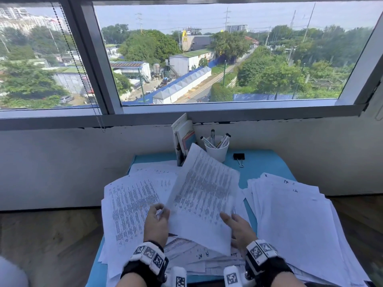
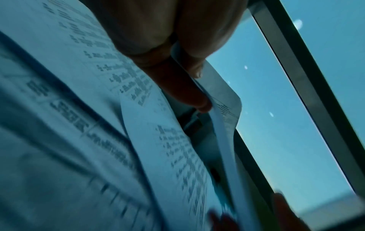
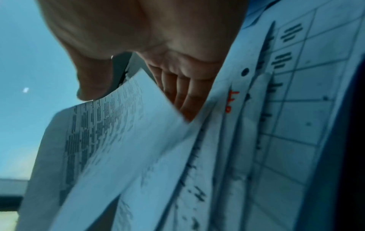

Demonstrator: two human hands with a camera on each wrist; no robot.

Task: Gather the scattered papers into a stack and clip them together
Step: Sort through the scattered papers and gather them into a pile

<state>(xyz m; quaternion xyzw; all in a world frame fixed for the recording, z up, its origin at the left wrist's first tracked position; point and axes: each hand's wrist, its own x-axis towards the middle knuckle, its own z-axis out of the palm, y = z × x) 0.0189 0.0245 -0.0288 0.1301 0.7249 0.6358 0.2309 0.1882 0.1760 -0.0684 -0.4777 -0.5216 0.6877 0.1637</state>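
A printed sheet is lifted and tilted above the scattered papers on the blue table. My left hand pinches its left edge between thumb and fingers. My right hand holds its lower right part, thumb on top and fingers underneath. A rough pile of papers lies to the right. More sheets with grids and handwriting lie under both hands. A black binder clip rests at the back of the table, beyond both hands.
A white cup with markers and upright books stand at the table's back edge against the wall below the window. Papers overhang the table's left and right edges. Wooden floor lies on both sides.
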